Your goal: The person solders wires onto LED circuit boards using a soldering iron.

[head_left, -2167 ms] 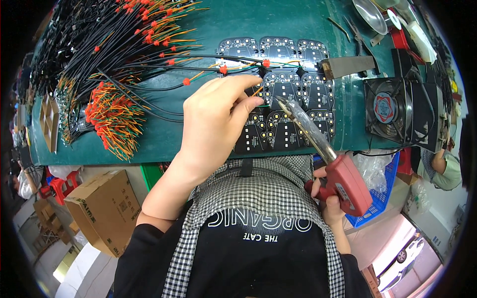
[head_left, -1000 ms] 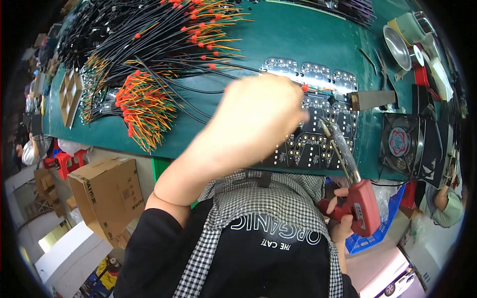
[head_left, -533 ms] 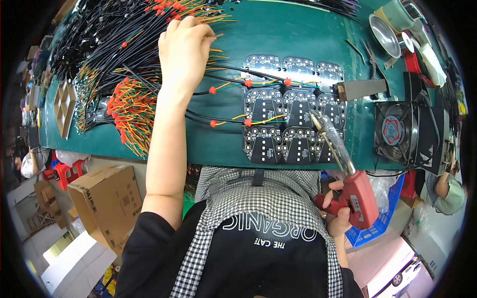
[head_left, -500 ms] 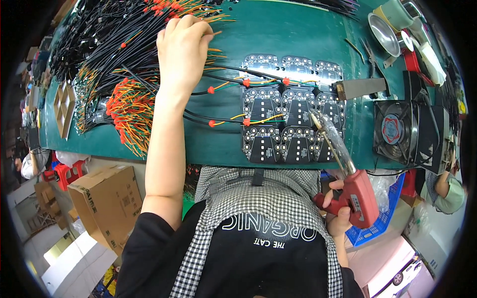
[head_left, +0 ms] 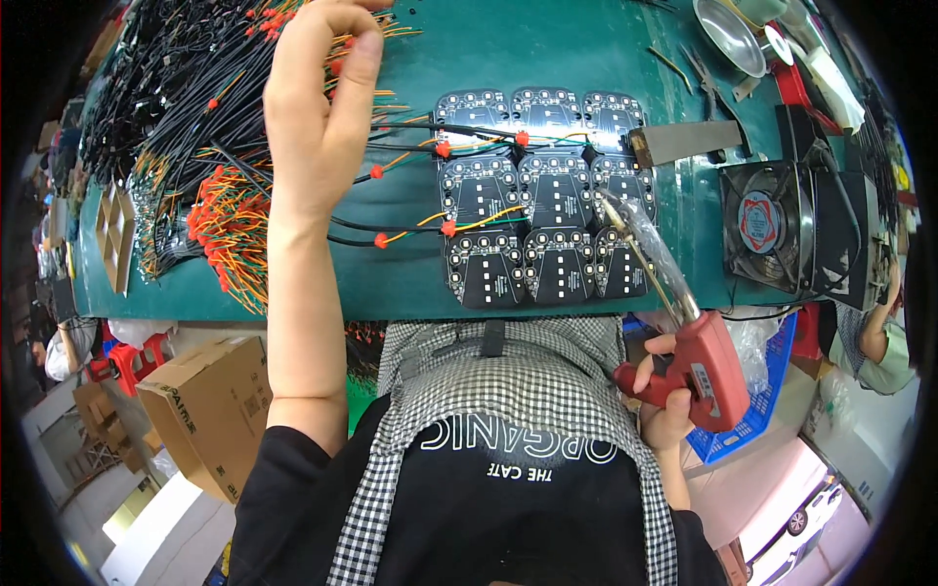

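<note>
My left hand [head_left: 318, 127] is stretched over the heap of black cables [head_left: 210, 122] with red connectors, at the top edge. Its thumb and forefinger are apart, with nothing visible between them; the other fingers are partly hidden. A red soldering gun [head_left: 705, 371] is gripped in my right hand [head_left: 667, 405] at the lower right. Its long tip [head_left: 625, 230] points up and left over the panel of black circuit boards [head_left: 557, 190]. Several cables with red connectors [head_left: 448, 228] lie across the boards, their orange and green wire ends resting on them.
A metal bar [head_left: 689, 144] lies on the panel's right edge. Beyond it are pliers [head_left: 718, 98], a metal bowl [head_left: 731, 37] and a square fan [head_left: 767, 230]. A bundle of orange-wired cables [head_left: 230, 234] and a divided tray [head_left: 115, 234] lie at left. A cardboard box [head_left: 210, 415] stands below the table.
My left hand has moved up and left, and its thumb and forefinger have spread. The view has shifted slightly. My right hand keeps the soldering gun in nearly the same place over the boards.
</note>
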Tool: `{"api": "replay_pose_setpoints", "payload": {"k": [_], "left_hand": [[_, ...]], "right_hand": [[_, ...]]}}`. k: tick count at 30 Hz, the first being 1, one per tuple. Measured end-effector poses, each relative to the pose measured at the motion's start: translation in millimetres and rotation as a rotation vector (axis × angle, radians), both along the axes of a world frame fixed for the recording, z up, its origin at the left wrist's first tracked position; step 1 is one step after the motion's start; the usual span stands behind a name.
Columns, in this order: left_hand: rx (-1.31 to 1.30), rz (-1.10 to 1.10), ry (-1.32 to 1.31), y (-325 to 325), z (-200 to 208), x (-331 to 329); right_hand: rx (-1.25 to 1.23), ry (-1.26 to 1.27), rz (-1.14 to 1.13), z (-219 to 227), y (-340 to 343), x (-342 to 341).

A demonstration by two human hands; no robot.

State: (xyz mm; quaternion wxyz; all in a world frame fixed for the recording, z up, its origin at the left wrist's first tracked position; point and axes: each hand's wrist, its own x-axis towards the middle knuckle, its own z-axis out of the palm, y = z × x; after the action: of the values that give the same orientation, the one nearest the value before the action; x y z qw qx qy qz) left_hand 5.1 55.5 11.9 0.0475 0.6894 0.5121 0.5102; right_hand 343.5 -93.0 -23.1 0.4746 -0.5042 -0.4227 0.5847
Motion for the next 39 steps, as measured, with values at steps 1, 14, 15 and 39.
{"api": "replay_pose_setpoints", "payload": {"k": [1, 14, 15, 39], "left_hand": [[-0.058, -0.074, -0.188, -1.4, -4.0, 1.8], [-0.548, -0.235, 0.070, -44.3, -15.2, 108.1], [-0.539, -0.221, 0.100, -44.4, -18.5, 110.1], [-0.489, -0.114, 0.228, -45.2, -17.6, 119.0]], "right_hand": [[-0.001, -0.002, 0.000, 0.3, -1.3, 0.2], [-0.007, 0.046, 0.035, -5.3, -10.0, 18.7], [-0.015, 0.059, 0.068, -6.3, -10.4, 19.7], [0.129, -0.305, 0.102, -28.8, -22.0, 40.0]]}}
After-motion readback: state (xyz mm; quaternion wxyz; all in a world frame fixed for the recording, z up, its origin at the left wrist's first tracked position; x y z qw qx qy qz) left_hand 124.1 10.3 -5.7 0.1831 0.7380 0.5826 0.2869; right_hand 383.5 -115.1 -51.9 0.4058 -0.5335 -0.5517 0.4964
